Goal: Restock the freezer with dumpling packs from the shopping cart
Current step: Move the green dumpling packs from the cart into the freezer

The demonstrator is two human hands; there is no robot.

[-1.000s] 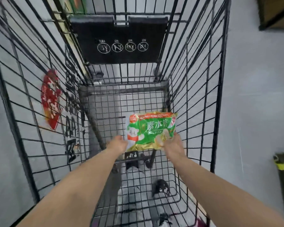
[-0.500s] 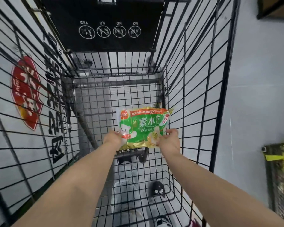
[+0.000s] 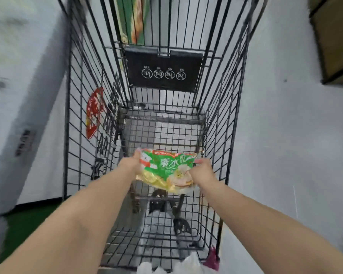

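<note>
A green and red dumpling pack (image 3: 167,169) is held low inside the black wire shopping cart (image 3: 222,123). My left hand (image 3: 130,164) grips the pack's left edge and my right hand (image 3: 202,172) grips its right edge. The pack is tilted and sags a little between the two hands, just above the cart's mesh floor. No other pack shows in the cart basket.
A white freezer cabinet (image 3: 18,95), blurred, stands to the left of the cart. The cart's black child-seat flap (image 3: 162,71) with warning icons is at the far end. Grey floor (image 3: 285,135) lies to the right, with a dark-framed shelf (image 3: 335,40) at the top right.
The view has pulled back and swung right, bringing the freezer in at left. The pack has lifted slightly and now tilts more, still between both hands.
</note>
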